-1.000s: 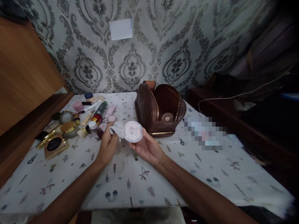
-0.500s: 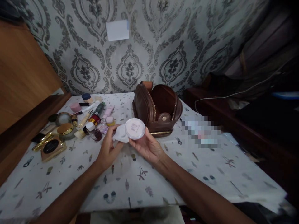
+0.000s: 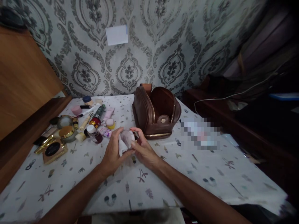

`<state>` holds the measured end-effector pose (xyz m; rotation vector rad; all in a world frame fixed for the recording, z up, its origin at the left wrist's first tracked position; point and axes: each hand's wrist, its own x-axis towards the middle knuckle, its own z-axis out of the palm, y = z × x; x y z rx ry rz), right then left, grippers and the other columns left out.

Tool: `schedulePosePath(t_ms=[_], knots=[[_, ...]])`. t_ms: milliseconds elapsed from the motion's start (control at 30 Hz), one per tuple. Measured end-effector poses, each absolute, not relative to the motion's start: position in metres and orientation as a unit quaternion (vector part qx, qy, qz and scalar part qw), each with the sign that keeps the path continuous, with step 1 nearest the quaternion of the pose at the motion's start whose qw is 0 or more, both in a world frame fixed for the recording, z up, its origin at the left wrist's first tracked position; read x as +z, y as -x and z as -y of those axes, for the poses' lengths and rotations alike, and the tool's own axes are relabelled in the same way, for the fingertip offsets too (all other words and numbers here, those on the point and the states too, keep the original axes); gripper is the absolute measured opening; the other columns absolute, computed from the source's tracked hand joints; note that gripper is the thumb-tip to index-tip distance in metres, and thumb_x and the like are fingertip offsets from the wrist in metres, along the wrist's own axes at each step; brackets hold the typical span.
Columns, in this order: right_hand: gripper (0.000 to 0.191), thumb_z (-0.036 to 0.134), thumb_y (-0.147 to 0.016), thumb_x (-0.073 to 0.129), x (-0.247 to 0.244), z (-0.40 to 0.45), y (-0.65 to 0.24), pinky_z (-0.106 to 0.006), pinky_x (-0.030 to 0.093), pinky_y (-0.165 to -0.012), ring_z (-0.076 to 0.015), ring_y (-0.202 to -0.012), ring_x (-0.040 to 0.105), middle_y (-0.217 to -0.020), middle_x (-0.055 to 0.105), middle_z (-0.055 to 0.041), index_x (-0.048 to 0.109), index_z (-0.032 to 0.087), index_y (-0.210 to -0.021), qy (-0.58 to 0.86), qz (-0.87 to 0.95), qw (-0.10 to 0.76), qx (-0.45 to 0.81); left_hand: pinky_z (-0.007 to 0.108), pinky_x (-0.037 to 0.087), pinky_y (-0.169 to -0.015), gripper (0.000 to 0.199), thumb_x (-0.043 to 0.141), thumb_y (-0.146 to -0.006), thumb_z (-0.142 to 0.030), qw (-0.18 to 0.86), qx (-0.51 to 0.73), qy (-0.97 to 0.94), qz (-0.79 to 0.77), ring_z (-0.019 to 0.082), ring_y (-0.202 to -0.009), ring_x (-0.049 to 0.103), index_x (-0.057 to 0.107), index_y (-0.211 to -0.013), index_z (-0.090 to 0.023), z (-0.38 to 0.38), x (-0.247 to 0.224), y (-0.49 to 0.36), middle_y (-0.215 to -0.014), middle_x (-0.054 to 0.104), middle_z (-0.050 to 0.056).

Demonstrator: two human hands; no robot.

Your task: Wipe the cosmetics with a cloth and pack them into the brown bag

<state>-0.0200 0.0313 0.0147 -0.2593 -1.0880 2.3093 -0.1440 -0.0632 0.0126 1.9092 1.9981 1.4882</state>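
Observation:
Near the middle of the table, my left hand point(image 3: 113, 153) is closed on a white cloth point(image 3: 122, 147), which is pressed to the side of a round clear container point(image 3: 127, 137). My right hand point(image 3: 144, 150) grips the container's right side, thumb in front and fingers behind. The container is tilted on edge between both hands. Just behind my right hand stands a brown leather bag point(image 3: 153, 115), unzipped, its dark interior showing.
Left on the patterned tablecloth point(image 3: 93, 189) lie a gold compact point(image 3: 54, 150), a gold-lidded jar point(image 3: 66, 132), a white-capped bottle point(image 3: 94, 134), a pink tube point(image 3: 108, 113) and several other cosmetics. A blurred-out item point(image 3: 201, 132) lies right of the bag.
Both hands have drawn together and slightly lower. The container has turned from facing up to standing tilted, with the cloth now against its left side.

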Motion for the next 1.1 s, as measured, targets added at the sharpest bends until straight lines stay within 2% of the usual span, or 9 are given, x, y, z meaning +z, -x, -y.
schedulePosePath(t_ms=[100,200,267,433,567,733,867,1000,1100], knots=[[0.043,0.054,-0.081,0.073,0.015,-0.032,0.021,-0.027,0.047,-0.083,-0.0151,-0.092,0.061,-0.106,0.067,-0.0009,0.065,0.029,-0.115,0.095,0.427,0.288,0.852,0.048,0.044,-0.106,0.074,0.071,-0.082,-0.048,0.061,0.499,-0.569,-0.651,0.032,-0.128,0.051,0.036,-0.142,-0.022,0.063,0.014,0.145,-0.139,0.050,0.015],[0.041,0.049,-0.082,0.073,0.014,-0.033,0.021,-0.032,0.045,-0.093,-0.0191,-0.108,0.059,-0.119,0.066,-0.0038,0.069,0.028,-0.117,0.096,0.444,0.288,0.843,0.046,0.042,-0.108,0.061,0.066,-0.086,-0.042,0.113,0.522,-0.556,-0.637,0.029,-0.129,0.051,0.042,-0.138,-0.022,0.064,0.018,0.145,-0.138,0.053,0.012],[0.045,0.044,-0.078,0.078,0.014,-0.033,0.020,-0.033,0.045,-0.094,-0.0200,-0.111,0.059,-0.121,0.065,-0.0036,0.068,0.030,-0.120,0.097,0.450,0.287,0.840,0.044,0.041,-0.109,0.055,0.063,-0.088,-0.041,0.142,0.542,-0.532,-0.635,0.028,-0.129,0.051,0.044,-0.136,-0.023,0.064,0.021,0.145,-0.138,0.054,0.011],[0.052,0.038,-0.071,0.085,0.012,-0.035,0.019,-0.031,0.049,-0.083,-0.0170,-0.096,0.063,-0.109,0.067,-0.0023,0.065,0.029,-0.118,0.123,0.404,0.271,0.865,0.042,0.045,-0.106,0.050,0.057,-0.089,-0.046,0.196,0.590,-0.472,-0.625,0.030,-0.131,0.051,0.049,-0.133,-0.023,0.065,0.027,0.147,-0.138,0.056,0.009],[0.051,0.041,-0.067,0.088,0.011,-0.039,0.021,-0.029,0.050,-0.074,-0.0156,-0.084,0.065,-0.095,0.070,-0.0028,0.065,0.021,-0.108,0.146,0.375,0.248,0.881,0.047,0.036,-0.114,0.053,0.057,-0.088,-0.047,0.204,0.595,-0.474,-0.616,0.031,-0.135,0.048,0.051,-0.134,-0.022,0.065,0.023,0.148,-0.141,0.056,0.010],[0.068,0.042,-0.056,0.094,0.007,-0.039,0.024,-0.024,0.047,-0.065,-0.0122,-0.073,0.064,-0.083,0.068,0.0025,0.059,0.021,-0.111,0.165,0.353,0.252,0.886,0.047,0.032,-0.118,0.057,0.053,-0.090,-0.051,0.231,0.576,-0.469,-0.628,0.030,-0.138,0.047,0.052,-0.138,-0.022,0.063,0.018,0.149,-0.145,0.055,0.010],[0.077,0.043,-0.047,0.096,0.004,-0.039,0.026,-0.021,0.042,-0.057,-0.0104,-0.069,0.062,-0.085,0.070,0.0023,0.056,0.021,-0.110,0.183,0.348,0.238,0.888,0.045,0.040,-0.114,0.054,0.051,-0.089,-0.056,0.234,0.568,-0.443,-0.653,0.029,-0.131,0.054,0.063,-0.129,-0.021,0.061,0.017,0.154,-0.135,0.064,0.009],[0.071,0.045,-0.041,0.096,0.008,-0.039,0.026,-0.019,0.037,-0.050,-0.0085,-0.062,0.058,-0.078,0.067,0.0045,0.058,0.019,-0.095,0.210,0.376,0.211,0.877,0.044,0.048,-0.105,0.049,0.050,-0.088,-0.059,0.181,0.558,-0.436,-0.682,0.030,-0.120,0.061,0.071,-0.111,-0.021,0.061,0.016,0.162,-0.117,0.073,0.008],[0.068,0.048,-0.038,0.096,0.011,-0.039,0.024,-0.019,0.036,-0.047,-0.0066,-0.055,0.052,-0.072,0.063,0.0059,0.059,0.018,-0.086,0.218,0.406,0.205,0.863,0.048,0.047,-0.104,0.046,0.048,-0.089,-0.059,0.122,0.558,-0.424,-0.703,0.031,-0.111,0.064,0.071,-0.104,-0.021,0.063,0.015,0.169,-0.108,0.073,0.007]])
